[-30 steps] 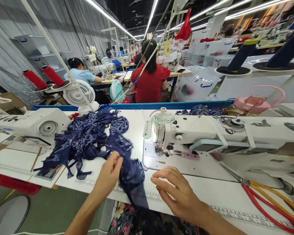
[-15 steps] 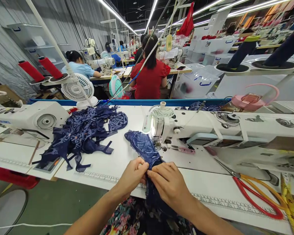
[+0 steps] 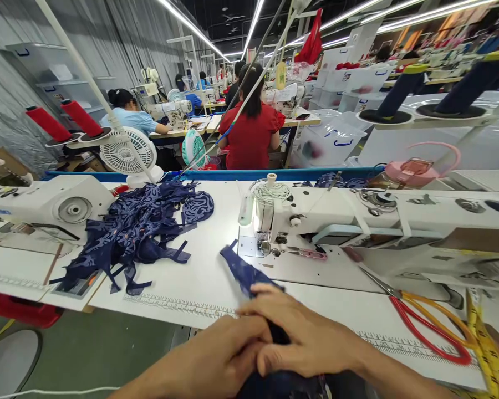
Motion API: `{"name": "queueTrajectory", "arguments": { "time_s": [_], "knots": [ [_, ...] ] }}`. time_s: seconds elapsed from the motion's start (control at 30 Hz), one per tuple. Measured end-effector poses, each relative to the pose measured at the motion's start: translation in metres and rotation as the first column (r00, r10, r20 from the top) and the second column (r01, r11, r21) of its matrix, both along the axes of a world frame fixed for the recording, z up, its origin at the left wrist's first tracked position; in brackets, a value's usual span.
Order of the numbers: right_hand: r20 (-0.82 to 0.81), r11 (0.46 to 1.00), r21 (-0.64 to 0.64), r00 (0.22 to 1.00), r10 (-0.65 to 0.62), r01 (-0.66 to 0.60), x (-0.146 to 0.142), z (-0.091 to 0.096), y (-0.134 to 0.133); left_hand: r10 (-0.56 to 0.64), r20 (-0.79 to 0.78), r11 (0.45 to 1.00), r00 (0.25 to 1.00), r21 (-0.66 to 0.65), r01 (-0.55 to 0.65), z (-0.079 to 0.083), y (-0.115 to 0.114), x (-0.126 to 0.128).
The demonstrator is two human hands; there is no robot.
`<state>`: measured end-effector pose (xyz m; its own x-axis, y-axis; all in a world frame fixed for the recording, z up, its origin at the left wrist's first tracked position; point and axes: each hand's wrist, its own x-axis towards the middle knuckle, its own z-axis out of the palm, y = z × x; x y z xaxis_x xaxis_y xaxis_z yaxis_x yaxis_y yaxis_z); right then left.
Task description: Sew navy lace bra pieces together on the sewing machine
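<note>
My left hand point(image 3: 227, 357) and my right hand point(image 3: 299, 335) meet at the near edge of the white table point(image 3: 208, 277), both closed on a navy lace piece point(image 3: 243, 271). The piece runs from my fingers up toward the needle of the white sewing machine point(image 3: 357, 227). Its lower part hangs off the table edge under my hands. A heap of the same navy lace pieces point(image 3: 137, 227) lies to the left on the table.
Red- and orange-handled scissors point(image 3: 428, 327) lie at the right. A second sewing machine point(image 3: 54, 202), a small white fan point(image 3: 127, 152) and red thread cones point(image 3: 62, 122) are at left. A pink bottle point(image 3: 419, 169) stands behind the machine. Other workers sit beyond.
My left hand pulled one lace piece out of the heap and my right hand joined it. Both hands then drew back to the table's near edge with the piece.
</note>
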<state>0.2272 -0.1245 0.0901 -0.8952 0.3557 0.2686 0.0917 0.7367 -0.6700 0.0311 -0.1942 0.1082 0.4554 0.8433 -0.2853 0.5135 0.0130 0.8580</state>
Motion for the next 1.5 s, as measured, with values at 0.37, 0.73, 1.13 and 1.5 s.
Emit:
{"name": "queueTrajectory", "arguments": {
  "time_s": [0.37,0.73,1.13,1.5],
  "knots": [
    [0.175,0.891,0.406,0.939,-0.296,0.206,0.083,0.011,0.025,0.212,-0.464,0.573,0.860,0.772,0.276,-0.005,0.034,-0.056],
    [0.152,0.626,0.709,0.797,-0.585,0.325,0.099,-0.042,0.002,0.278,-0.540,0.390,0.795,0.819,0.420,-0.084,0.023,-0.038],
    [0.099,0.772,0.510,0.865,-0.492,0.380,0.044,-0.091,0.033,0.162,-0.529,0.603,0.833,0.721,0.341,-0.119,0.058,0.005],
    [0.419,0.736,0.272,0.612,-0.671,0.620,-0.007,-0.074,0.085,0.099,-0.478,0.546,0.872,0.759,0.354,-0.121,0.055,0.032]
  ]
}}
